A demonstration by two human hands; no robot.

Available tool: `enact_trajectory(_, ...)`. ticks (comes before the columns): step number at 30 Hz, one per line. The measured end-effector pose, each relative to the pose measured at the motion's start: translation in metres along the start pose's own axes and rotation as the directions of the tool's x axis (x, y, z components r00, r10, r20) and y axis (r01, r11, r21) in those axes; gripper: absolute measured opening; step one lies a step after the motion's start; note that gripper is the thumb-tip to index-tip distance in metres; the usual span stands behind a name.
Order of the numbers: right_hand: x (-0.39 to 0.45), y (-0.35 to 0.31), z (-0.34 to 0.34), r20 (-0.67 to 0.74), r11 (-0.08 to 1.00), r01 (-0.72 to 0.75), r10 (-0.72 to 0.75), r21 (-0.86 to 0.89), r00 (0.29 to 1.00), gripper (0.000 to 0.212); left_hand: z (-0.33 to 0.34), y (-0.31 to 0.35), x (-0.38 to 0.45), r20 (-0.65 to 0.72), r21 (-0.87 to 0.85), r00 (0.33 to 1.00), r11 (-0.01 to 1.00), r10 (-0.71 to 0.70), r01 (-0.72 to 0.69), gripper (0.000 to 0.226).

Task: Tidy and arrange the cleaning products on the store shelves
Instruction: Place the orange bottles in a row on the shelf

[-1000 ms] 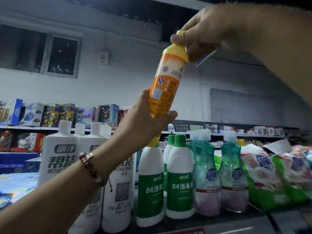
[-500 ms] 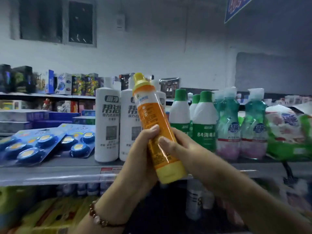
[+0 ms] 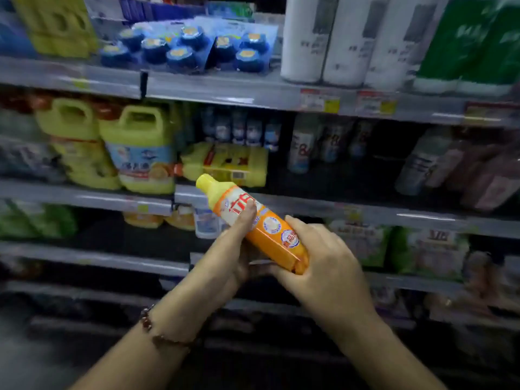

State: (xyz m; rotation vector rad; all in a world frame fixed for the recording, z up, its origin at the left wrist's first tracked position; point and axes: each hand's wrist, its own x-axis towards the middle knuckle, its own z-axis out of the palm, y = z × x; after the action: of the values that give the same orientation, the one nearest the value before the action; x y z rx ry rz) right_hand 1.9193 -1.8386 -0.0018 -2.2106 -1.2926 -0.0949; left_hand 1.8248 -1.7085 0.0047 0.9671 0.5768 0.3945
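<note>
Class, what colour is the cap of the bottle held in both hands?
Yellow. The cap tops the orange bottle, seen clearest in the head view.

Orange bottle (image 3: 254, 223): base hidden inside right hand (image 3: 329, 266); label partly covered by left hand (image 3: 225, 263) thumb, print unreadable. White bottles (image 3: 332, 38) and green-labelled bottles (image 3: 467, 43), top shelf: caps and upper bodies cut off by upper edge. Yellow jugs (image 3: 138, 147): label text smeared by motion blur. Dark bottles (image 3: 461, 167), right of middle shelf: blurred, kind cannot be told. Price tags (image 3: 319, 100): figures illegible. Lower shelves (image 3: 92, 257): contents lost in shadow. Both forearms cut off by bottom edge.
</note>
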Motion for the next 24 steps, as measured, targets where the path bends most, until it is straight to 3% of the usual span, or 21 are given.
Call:
enact_trajectory(2,-0.019,-0.021,0.025,0.066,0.999,0.047,-0.047,0.001,0.997,0.078,-0.034,-0.014,-0.014,-0.060,-0.054,0.997,0.997,-0.056,0.052,0.070)
enact_trajectory(5,-0.042,-0.046,0.050,0.247,0.973,-0.025,-0.034,0.231,0.969,0.065,-0.083,-0.030,-0.044,-0.157,-0.120,0.984,0.990,-0.089,0.070,0.047)
enact_trajectory(8,-0.053,-0.072,0.070,0.461,0.884,-0.264,0.063,0.386,0.885,0.056,-0.124,-0.034,-0.068,-0.237,-0.177,0.967,0.983,-0.094,0.052,0.043)
enact_trajectory(12,-0.055,-0.103,0.101,0.590,0.826,-0.348,0.023,0.444,0.807,0.039,-0.173,-0.040,-0.093,-0.331,-0.193,0.940,0.981,-0.078,0.013,0.062)
enact_trajectory(15,-0.044,-0.129,0.121,0.704,0.884,-0.288,-0.063,0.369,0.708,0.051,-0.203,-0.030,-0.110,-0.430,-0.036,0.903,0.999,-0.001,-0.017,0.084)
enact_trajectory(18,-0.028,-0.156,0.147,0.808,0.897,-0.281,-0.126,0.340,0.575,0.067,-0.229,-0.011,-0.124,-0.422,0.247,0.901,0.969,0.102,0.005,0.076)
enact_trajectory(21,-0.011,-0.177,0.177,0.841,0.824,-0.383,-0.191,0.418,0.506,0.054,-0.250,0.015,-0.131,-0.323,0.501,0.932,0.865,0.162,0.023,0.060)
enact_trajectory(24,0.015,-0.191,0.208,0.865,0.699,-0.529,-0.279,0.481,0.418,0.054,-0.270,0.040,-0.131,-0.248,0.617,0.947,0.787,0.206,-0.009,0.061)
